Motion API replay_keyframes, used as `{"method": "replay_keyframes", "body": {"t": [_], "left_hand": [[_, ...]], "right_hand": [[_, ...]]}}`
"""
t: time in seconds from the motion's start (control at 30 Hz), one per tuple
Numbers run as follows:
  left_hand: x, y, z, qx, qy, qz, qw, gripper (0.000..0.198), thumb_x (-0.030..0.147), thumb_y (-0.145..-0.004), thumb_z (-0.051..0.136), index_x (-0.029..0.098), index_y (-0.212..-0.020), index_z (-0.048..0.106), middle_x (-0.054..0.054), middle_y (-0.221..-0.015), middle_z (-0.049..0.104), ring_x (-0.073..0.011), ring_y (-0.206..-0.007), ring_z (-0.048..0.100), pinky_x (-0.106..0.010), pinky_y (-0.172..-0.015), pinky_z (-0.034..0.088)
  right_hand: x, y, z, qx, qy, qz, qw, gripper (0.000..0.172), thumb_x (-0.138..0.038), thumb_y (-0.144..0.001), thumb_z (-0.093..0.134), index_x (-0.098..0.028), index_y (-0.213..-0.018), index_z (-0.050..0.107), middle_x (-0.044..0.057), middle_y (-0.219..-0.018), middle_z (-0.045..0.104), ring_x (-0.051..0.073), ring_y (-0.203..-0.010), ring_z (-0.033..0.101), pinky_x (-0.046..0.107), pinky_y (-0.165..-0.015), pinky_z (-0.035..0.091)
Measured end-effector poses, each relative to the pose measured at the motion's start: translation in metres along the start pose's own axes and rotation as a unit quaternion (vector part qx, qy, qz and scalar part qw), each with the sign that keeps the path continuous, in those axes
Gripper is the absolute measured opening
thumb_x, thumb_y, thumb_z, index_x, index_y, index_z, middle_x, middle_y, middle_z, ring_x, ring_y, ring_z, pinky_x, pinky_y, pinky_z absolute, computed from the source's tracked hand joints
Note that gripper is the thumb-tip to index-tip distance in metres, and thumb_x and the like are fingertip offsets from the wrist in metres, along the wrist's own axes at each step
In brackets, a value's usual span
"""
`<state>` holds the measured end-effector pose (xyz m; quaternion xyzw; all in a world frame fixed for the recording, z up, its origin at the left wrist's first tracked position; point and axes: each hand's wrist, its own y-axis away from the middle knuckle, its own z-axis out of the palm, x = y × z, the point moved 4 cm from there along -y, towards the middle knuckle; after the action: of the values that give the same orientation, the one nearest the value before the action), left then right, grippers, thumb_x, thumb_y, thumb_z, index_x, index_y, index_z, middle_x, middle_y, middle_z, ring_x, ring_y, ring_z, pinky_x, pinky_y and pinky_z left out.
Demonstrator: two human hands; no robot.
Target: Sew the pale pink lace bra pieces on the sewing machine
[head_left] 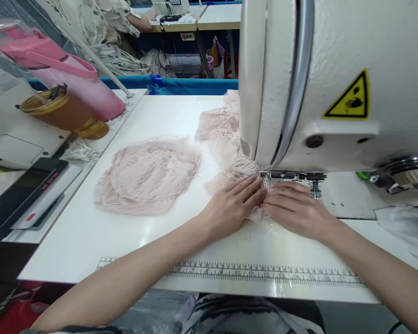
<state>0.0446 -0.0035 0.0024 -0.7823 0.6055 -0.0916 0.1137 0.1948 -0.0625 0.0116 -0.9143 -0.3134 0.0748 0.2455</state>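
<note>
Pink lace fabric (226, 139) lies on the white table and runs under the needle area of a sewing machine (334, 93). My left hand (231, 204) rests on the lace left of the presser foot (266, 175), fingers together and pressing the cloth. On the other side, my right hand (296, 208) has its fingers together, pinching the lace edge near the foot. Both hands' fingertips almost meet in front of the needle. A second pile of pink lace (149, 176) lies to the left.
A ruler strip (237, 271) runs along the table's front edge. At the left stand a pink bottle (76, 83) and an amber cup (62, 111), near a black device (24, 195). Clear plastic (404, 227) lies at right. Another person's arm (139, 22) shows behind.
</note>
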Motion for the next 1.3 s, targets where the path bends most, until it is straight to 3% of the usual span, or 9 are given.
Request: {"method": "replay_keyframes", "body": {"t": [0.27,0.47,0.63,0.93,1.3], "left_hand": [[-0.008,0.000,-0.003,-0.012,0.026,0.005,1.000,0.043,0.018,-0.091,0.045,0.008,-0.133,0.050,-0.013,-0.139,0.049,-0.0241,-0.131,0.046,-0.041,-0.110,0.041],[-0.016,0.000,-0.006,-0.024,0.059,0.007,0.998,0.044,0.021,-0.091,0.042,0.011,-0.134,0.048,-0.011,-0.140,0.049,-0.0220,-0.132,0.045,-0.042,-0.112,0.039],[-0.018,-0.001,-0.006,-0.022,0.063,-0.003,0.998,0.047,0.020,-0.088,0.044,0.011,-0.134,0.049,-0.011,-0.139,0.050,-0.0220,-0.131,0.046,-0.043,-0.112,0.038],[-0.019,-0.003,-0.007,-0.033,0.050,-0.020,0.998,0.050,0.020,-0.085,0.045,0.011,-0.134,0.049,-0.011,-0.139,0.051,-0.0230,-0.132,0.046,-0.045,-0.113,0.035],[-0.019,-0.004,-0.003,-0.036,0.025,-0.042,0.998,0.049,0.023,-0.088,0.043,0.010,-0.134,0.049,-0.012,-0.138,0.051,-0.0252,-0.132,0.045,-0.047,-0.114,0.032]], "right_hand": [[-0.004,0.003,0.007,-0.022,0.021,-0.043,0.999,0.021,-0.007,-0.090,0.047,-0.019,-0.094,0.063,0.001,-0.092,0.070,0.013,-0.098,0.059,0.025,-0.076,0.051],[-0.010,-0.001,0.008,-0.001,0.029,-0.045,0.999,0.016,-0.006,-0.087,0.052,-0.017,-0.089,0.062,-0.001,-0.092,0.070,0.012,-0.093,0.060,0.027,-0.079,0.052],[-0.011,-0.004,0.009,0.003,0.022,-0.034,0.999,0.018,-0.006,-0.087,0.050,-0.018,-0.087,0.063,0.000,-0.091,0.070,0.012,-0.090,0.060,0.024,-0.071,0.051],[-0.007,-0.007,0.011,0.008,0.013,-0.019,1.000,0.020,-0.011,-0.090,0.049,-0.019,-0.087,0.066,0.002,-0.088,0.069,0.013,-0.090,0.059,0.023,-0.068,0.051],[-0.001,-0.005,0.013,0.003,0.013,0.005,1.000,0.020,-0.010,-0.091,0.048,-0.020,-0.089,0.066,0.003,-0.090,0.069,0.013,-0.092,0.058,0.024,-0.073,0.049]]}}
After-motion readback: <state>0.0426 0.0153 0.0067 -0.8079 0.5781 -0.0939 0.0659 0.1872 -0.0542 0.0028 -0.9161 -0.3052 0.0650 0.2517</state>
